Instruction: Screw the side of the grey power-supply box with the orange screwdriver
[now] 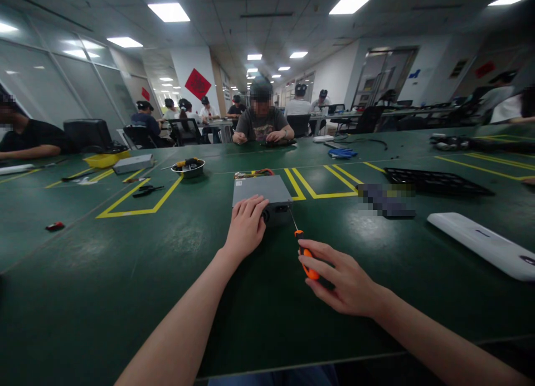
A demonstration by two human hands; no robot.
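Note:
A grey metal computer power supply (262, 188) sits on the green table with its cable bundle (261, 173) at the far side. My left hand (247, 221) grips its near left part, fingers over the top and thumb against the front face. My right hand (340, 274) holds an orange and black screwdriver (310, 266) by the handle. The screwdriver's thin shaft points up and away, its tip at the right end of the power supply's front face. Whether the tip sits in a screw is too small to tell.
A metal bowl (188, 167) of tools and black pliers (148, 190) lie to the left. On the right are a black perforated panel (434, 181), a blurred-out dark object (387, 200) and a long white device (482, 244). Across the table sits a person (263, 118).

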